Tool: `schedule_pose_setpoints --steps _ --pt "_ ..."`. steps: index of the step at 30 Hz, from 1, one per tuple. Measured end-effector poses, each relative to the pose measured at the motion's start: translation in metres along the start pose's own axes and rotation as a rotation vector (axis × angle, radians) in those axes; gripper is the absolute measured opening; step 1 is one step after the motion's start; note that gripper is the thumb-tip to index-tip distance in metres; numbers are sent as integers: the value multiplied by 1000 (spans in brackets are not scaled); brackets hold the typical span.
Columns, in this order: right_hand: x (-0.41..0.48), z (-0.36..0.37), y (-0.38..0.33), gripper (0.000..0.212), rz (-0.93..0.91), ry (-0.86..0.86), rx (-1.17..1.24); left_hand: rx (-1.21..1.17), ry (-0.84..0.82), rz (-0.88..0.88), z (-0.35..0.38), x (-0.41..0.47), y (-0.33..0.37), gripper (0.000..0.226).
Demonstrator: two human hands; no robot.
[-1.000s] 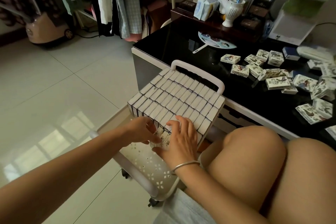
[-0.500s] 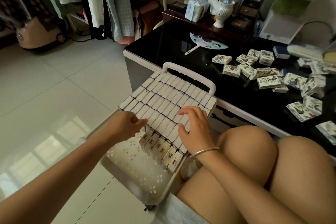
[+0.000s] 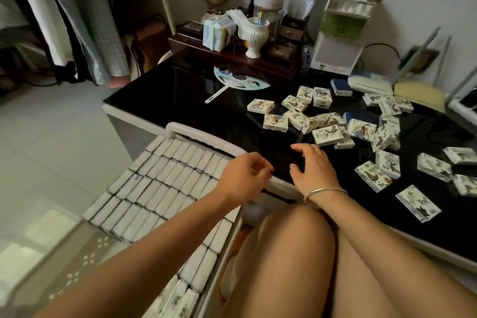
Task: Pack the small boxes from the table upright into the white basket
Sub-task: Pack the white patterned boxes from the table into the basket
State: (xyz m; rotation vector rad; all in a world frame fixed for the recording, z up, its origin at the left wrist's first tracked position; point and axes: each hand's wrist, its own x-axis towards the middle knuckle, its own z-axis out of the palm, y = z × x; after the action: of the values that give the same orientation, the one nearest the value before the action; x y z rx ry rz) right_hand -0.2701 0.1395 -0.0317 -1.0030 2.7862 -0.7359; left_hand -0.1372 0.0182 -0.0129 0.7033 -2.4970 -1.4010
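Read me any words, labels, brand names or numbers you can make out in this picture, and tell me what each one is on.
No text here is sharp enough to quote.
On the small boxes lying on the table: dark characters beside printed pictures, too blurred to read.
On the nearest packed boxes in the white basket: dark marks, too blurred.
On the white cup: columns of dark characters, too small.
On the hand fan: pictures, no legible text.

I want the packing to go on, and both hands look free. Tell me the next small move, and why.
Probably reach the right hand forward and pick up the nearest box lying flat on the table. That hand and the left hand hold nothing, the right hovers just short of the loose boxes, and many lie outside the white basket.
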Motion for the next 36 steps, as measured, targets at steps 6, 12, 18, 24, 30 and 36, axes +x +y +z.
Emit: schedule_pose_setpoints --steps 6,12,18,24,30,36 --pt "53 -21 65 66 -172 -19 -645 397 20 128 33 79 10 31" --pt "77 -20 91 71 -217 -134 -843 705 -48 175 57 131 16 48" --pt "75 -9 83 37 -288 50 -712 874 -127 113 47 163 -7 73" --pt "72 -9 76 38 -150 -21 -450 860 -134 135 46 159 -9 63" --pt "55 -10 63 52 -44 16 2 795 -112 136 37 154 -7 51" --pt "27 -23 38 62 -56 89 414 454 0 274 4 115 0 65"
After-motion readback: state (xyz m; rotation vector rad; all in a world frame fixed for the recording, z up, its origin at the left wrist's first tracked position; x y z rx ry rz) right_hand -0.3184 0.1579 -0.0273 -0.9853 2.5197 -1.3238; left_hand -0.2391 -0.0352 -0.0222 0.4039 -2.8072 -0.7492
